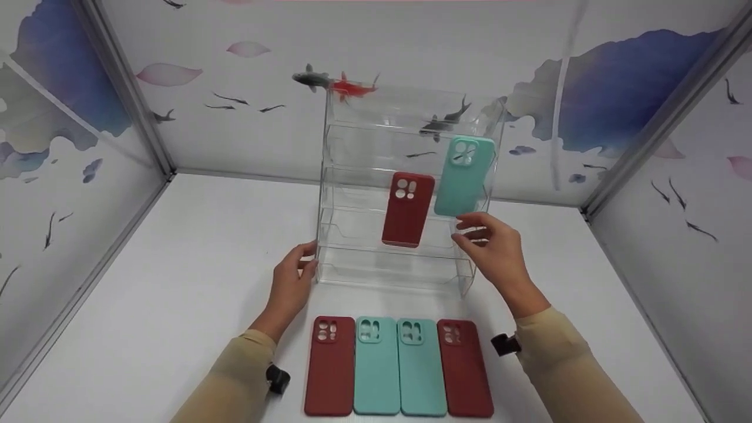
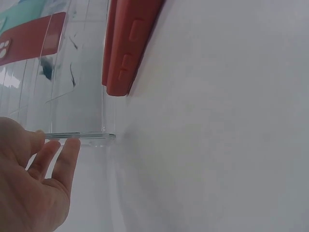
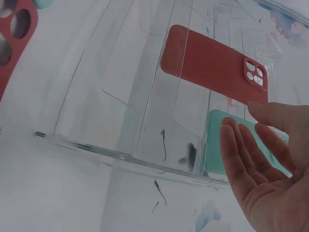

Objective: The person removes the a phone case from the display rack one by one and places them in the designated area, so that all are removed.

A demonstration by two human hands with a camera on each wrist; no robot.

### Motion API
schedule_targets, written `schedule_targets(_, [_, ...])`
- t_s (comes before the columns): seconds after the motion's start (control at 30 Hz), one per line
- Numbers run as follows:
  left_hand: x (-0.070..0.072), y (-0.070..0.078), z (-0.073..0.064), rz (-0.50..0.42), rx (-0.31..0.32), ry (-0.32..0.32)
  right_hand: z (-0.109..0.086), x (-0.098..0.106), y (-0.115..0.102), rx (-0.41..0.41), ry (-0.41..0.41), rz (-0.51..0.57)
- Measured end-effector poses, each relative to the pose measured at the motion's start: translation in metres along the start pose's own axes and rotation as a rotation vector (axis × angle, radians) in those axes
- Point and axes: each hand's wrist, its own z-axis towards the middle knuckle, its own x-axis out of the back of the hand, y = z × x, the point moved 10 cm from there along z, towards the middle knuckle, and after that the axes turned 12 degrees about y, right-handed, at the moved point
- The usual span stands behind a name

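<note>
A clear acrylic display rack [image 1: 358, 235] with stepped tiers stands in the middle. My left hand [image 1: 292, 279] holds its left side panel low down; in the left wrist view the thumb and fingers [image 2: 67, 162] lie on either side of the panel edge. A red phone case [image 1: 408, 211] leans upright on a middle tier. Higher and to the right leans a teal phone case [image 1: 464, 182]. Just below that case, my right hand [image 1: 496, 244] hovers at the rack's right side, fingers loosely bent and apart from the thumb, holding nothing.
In front of the rack lies a row of phone cases: a left red case [image 1: 329, 370], two teal ones side by side [image 1: 377, 370], and a right red case [image 1: 467, 373]. Printed walls [image 1: 247, 135] with metal corner posts [image 1: 126, 88] enclose the white table [image 1: 176, 264].
</note>
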Motion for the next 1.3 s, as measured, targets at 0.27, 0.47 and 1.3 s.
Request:
schedule_targets(0.27, [-0.001, 0.0, 0.003, 0.003, -0.028, 0.009, 0.022, -0.009, -0.016, 0.008, 0.055, 0.038])
schedule_targets(0.47, [0.0, -0.001, 0.004, 0.002, -0.015, 0.011, 0.041, -0.02, -0.026, -0.008, 0.065, 0.085])
schedule_targets(1.3, [0.0, 0.001, 0.002, 0.02, -0.022, 0.022, 0.057, -0.04, -0.036, 0.06, 0.113, 0.135])
